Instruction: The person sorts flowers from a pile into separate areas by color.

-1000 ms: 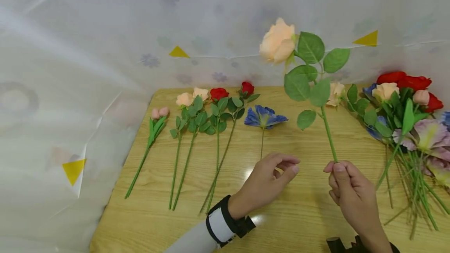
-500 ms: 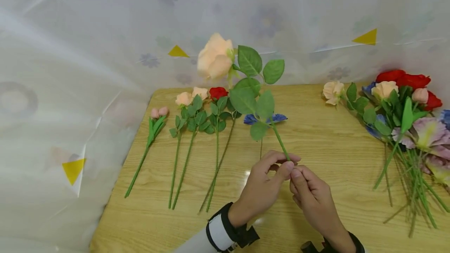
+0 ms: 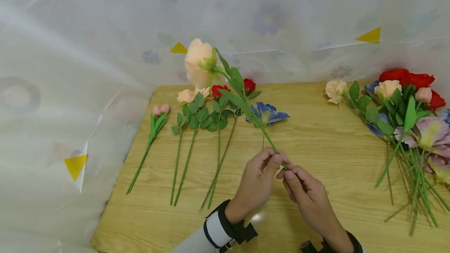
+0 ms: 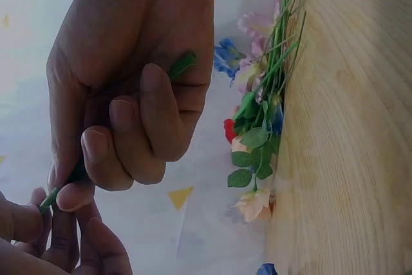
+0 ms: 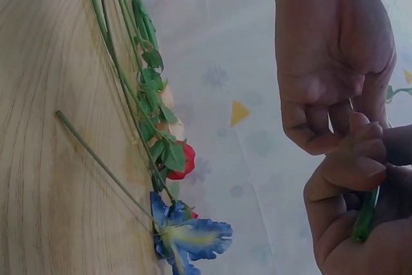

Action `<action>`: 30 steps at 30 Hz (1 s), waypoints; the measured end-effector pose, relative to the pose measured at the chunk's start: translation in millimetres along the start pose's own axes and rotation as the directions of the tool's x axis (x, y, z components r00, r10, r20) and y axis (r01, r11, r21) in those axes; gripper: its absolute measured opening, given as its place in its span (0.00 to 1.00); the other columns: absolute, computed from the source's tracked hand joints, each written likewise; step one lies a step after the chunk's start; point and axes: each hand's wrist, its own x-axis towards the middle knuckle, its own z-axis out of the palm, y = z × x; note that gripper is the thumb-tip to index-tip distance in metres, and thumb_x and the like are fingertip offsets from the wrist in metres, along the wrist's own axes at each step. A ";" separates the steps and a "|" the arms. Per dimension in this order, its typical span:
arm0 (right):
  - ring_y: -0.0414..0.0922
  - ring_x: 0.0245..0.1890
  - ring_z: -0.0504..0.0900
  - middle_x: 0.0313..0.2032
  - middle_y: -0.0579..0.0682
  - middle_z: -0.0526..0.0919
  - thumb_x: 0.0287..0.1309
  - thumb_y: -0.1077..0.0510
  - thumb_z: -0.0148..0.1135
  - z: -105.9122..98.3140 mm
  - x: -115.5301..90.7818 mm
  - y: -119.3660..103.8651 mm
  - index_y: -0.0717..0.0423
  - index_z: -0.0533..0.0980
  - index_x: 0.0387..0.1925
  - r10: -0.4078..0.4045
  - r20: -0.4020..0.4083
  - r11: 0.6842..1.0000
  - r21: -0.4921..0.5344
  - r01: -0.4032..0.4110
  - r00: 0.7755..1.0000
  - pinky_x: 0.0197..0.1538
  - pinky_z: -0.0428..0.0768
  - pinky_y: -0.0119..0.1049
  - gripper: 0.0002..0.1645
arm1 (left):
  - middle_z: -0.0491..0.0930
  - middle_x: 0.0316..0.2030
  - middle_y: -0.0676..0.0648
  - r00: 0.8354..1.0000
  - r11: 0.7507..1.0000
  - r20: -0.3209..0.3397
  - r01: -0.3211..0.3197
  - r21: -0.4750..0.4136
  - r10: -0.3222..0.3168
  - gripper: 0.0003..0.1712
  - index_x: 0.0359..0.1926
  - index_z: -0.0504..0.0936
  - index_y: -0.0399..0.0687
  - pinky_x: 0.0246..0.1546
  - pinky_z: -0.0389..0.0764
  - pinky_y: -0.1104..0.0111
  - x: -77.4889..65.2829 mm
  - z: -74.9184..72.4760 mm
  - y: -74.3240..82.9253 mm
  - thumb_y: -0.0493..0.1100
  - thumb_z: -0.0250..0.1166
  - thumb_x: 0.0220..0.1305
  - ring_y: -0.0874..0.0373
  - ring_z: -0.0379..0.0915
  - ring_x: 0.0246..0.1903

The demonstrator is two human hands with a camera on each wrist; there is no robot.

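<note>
In the middle of the head view, a peach rose [image 3: 243, 104] is held in the air, tilted, with its blossom [image 3: 197, 62] to the upper left and its stem running down to the two hands. The left hand [image 3: 254, 180] pinches the stem between thumb and fingers; the right hand [image 3: 310, 200], just beside it, grips the lower end, and in the left wrist view the cut tip [image 4: 182, 66] comes out from its curled fingers. The wooden table [image 3: 334, 139] carries other flowers directly on its surface: at the left, pink tulips [image 3: 152, 136], two peach roses [image 3: 185, 96] and two red roses [image 3: 249, 86]; near the centre, a blue flower [image 3: 268, 114]; at the right, a mixed pile [image 3: 409, 118] of red, peach, blue and mauve flowers.
</note>
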 end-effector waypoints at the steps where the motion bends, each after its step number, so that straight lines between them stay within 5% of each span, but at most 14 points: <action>1: 0.40 0.14 0.59 0.21 0.46 0.67 0.74 0.74 0.40 -0.6 -0.6 0.9 0.60 0.75 0.42 0.013 0.009 1.000 -0.008 -0.013 1.000 0.16 0.63 0.31 0.16 | 0.83 0.41 0.43 1.000 1.000 0.002 -0.004 -0.010 0.004 0.15 0.44 0.77 0.42 0.49 0.78 0.65 0.0 -1.0 -0.2 0.45 0.46 0.81 0.61 0.78 0.44; 5: 0.40 0.16 0.62 0.23 0.45 0.69 0.73 0.73 0.43 -1.9 -2.9 4.6 0.57 0.76 0.43 0.021 0.038 0.999 -0.046 -0.019 0.999 0.19 0.67 0.31 0.16 | 0.81 0.39 0.38 1.000 0.998 -0.006 0.006 -0.056 -0.006 0.15 0.45 0.75 0.40 0.49 0.80 0.63 0.5 -5.7 2.0 0.44 0.45 0.81 0.55 0.80 0.43; 9: 0.38 0.26 0.73 0.30 0.42 0.76 0.72 0.71 0.48 -6.6 -4.5 7.7 0.49 0.78 0.43 0.016 0.026 0.983 -0.181 -0.011 1.000 0.32 0.75 0.29 0.17 | 0.78 0.35 0.34 0.999 0.995 -0.033 -0.016 -0.101 0.012 0.15 0.47 0.72 0.35 0.43 0.84 0.57 3.2 -14.2 5.1 0.43 0.43 0.82 0.52 0.81 0.36; 14: 0.35 0.42 0.77 0.43 0.39 0.80 0.73 0.67 0.51 -32.7 -11.1 15.6 0.47 0.79 0.46 0.056 -0.076 0.921 -0.382 -0.081 0.996 0.47 0.72 0.21 0.14 | 0.69 0.29 0.43 0.991 0.995 -0.132 -0.006 -0.098 -0.007 0.18 0.48 0.71 0.35 0.24 0.78 0.69 6.0 -34.1 8.5 0.45 0.40 0.82 0.61 0.69 0.23; 17: 0.32 0.44 0.76 0.44 0.40 0.79 0.74 0.64 0.52 -52.3 -18.0 20.6 0.51 0.80 0.47 0.081 -0.150 0.883 -0.449 -0.141 0.985 0.48 0.69 0.17 0.11 | 0.67 0.27 0.47 0.968 1.000 -0.251 0.009 0.001 -0.008 0.19 0.45 0.73 0.38 0.18 0.64 0.73 7.1 -52.8 10.4 0.47 0.41 0.82 0.63 0.58 0.18; 21: 0.24 0.43 0.70 0.46 0.46 0.77 0.74 0.61 0.54 -80.4 -28.1 27.1 0.55 0.80 0.48 0.118 -0.245 0.813 -0.533 -0.235 0.962 0.43 0.68 0.16 0.10 | 0.66 0.24 0.47 0.923 0.982 -0.384 0.059 0.181 0.015 0.19 0.44 0.76 0.40 0.17 0.59 0.71 5.1 -83.3 9.0 0.48 0.43 0.82 0.61 0.52 0.15; 24: 0.20 0.41 0.65 0.48 0.54 0.77 0.74 0.58 0.54 -104.1 -36.3 31.0 0.59 0.80 0.49 0.164 -0.325 0.734 -0.591 -0.335 0.931 0.36 0.68 0.18 0.12 | 0.65 0.22 0.48 0.902 0.961 -0.431 0.120 0.248 -0.001 0.20 0.46 0.78 0.43 0.18 0.58 0.70 -2.2 -106.5 3.0 0.50 0.44 0.81 0.60 0.52 0.15; 26: 0.29 0.43 0.68 0.49 0.61 0.75 0.75 0.56 0.52 -118.2 -41.7 32.8 0.64 0.78 0.50 0.214 -0.379 0.673 -0.611 -0.417 0.900 0.32 0.66 0.20 0.16 | 0.62 0.20 0.48 0.893 0.947 -0.449 0.164 0.275 -0.024 0.20 0.45 0.79 0.43 0.18 0.57 0.70 -9.2 -120.9 -1.8 0.50 0.44 0.81 0.60 0.50 0.14; 28: 0.44 0.46 0.72 0.51 0.69 0.72 0.76 0.54 0.49 -131.1 -46.4 34.5 0.69 0.75 0.54 0.282 -0.436 0.604 -0.611 -0.512 0.854 0.31 0.66 0.26 0.21 | 0.61 0.19 0.47 0.879 0.927 -0.473 0.229 0.298 -0.065 0.20 0.45 0.80 0.45 0.18 0.57 0.70 -17.9 -133.8 -6.8 0.51 0.45 0.81 0.61 0.49 0.14; 30: 0.61 0.48 0.71 0.55 0.74 0.68 0.77 0.53 0.45 -143.1 -50.0 36.3 0.73 0.71 0.59 0.368 -0.506 0.527 -0.578 -0.623 0.780 0.34 0.71 0.35 0.26 | 0.63 0.20 0.45 0.861 0.900 -0.497 0.299 0.318 -0.111 0.20 0.47 0.81 0.45 0.17 0.57 0.70 -26.7 -144.9 -11.0 0.50 0.45 0.81 0.61 0.49 0.14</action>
